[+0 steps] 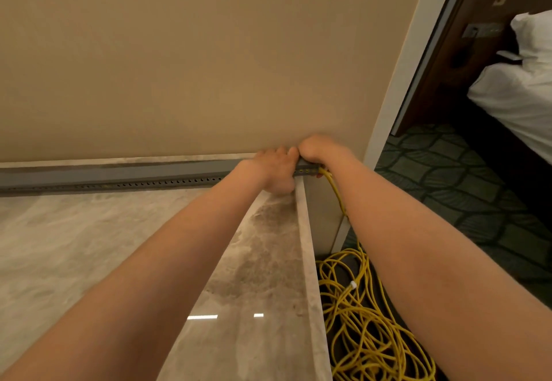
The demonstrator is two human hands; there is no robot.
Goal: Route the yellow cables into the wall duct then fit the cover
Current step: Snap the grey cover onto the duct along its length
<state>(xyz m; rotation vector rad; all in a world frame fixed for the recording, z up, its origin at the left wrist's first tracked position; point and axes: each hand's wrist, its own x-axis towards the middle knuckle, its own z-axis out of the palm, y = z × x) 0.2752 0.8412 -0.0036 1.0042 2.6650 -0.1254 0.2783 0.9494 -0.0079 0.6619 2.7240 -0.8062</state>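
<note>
- Both hands are bunched together at the right end of the grey wall duct (pixel 119 175). The duct runs along the foot of the wall (pixel 179 67), at the back of the marble bench (pixel 89 246).
- The left hand (pixel 273 168) has its fingers (pixel 279 153) curled over the top of the duct, gripping it.
- The right hand (pixel 318 149) touches the left and is wrapped round the very end of the duct.
- The yellow cables (pixel 373 330) leave the duct just under the right fingers and drop past the bench edge. They end in a loose tangle on the carpet (pixel 463 186), well below the hands, so most of the length looks unrouted to me.
- I cannot tell whether a cover sits on this end. To the left of the fingers the duct shows a smooth face above a row of holes.
- If the cable is pulled now, I reckon the tangle could knot or snag and drag the strand hard over the bench corner.
- A cover pressed down while a cable rides the duct's lip could pinch the cable or fail to clip.
</note>
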